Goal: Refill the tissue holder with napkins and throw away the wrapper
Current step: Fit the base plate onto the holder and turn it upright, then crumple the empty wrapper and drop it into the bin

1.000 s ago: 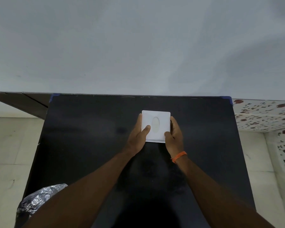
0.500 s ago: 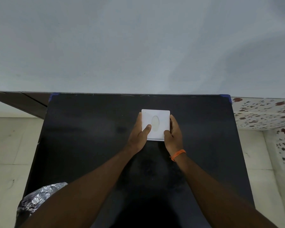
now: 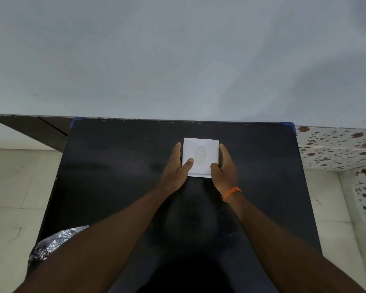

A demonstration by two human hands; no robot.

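Tissue holder: white square plastic tissue holder (image 3: 200,157) with an oval slot in its lid sits flat on the black tabletop (image 3: 114,176), toward the far edge and near the middle of its width.
Left hand: left hand (image 3: 176,170) clasps the holder's left side, fingers along the wall, thumb pressed onto the lid just beside the slot.
Right hand: right hand (image 3: 225,166), an orange thread band (image 3: 231,193) at its wrist, clasps the right side, thumb on the lid's near right corner.
Grip: both hands are closed on the holder between them; whether they press the lid down or only steady it cannot be told.
Napkins: none lie loose on the table; the slot shows a pale grey fill, too faint to call paper for certain.
Wrapper: no wrapper is plainly in view.
Other object: crinkled silver foil-like bag (image 3: 51,244) shows at the table's near left corner, partly behind the left forearm; its purpose is unclear.
Progress: with the lid on, the refill looks largely done. Confirming disposal of the wrapper appears to be what remains.
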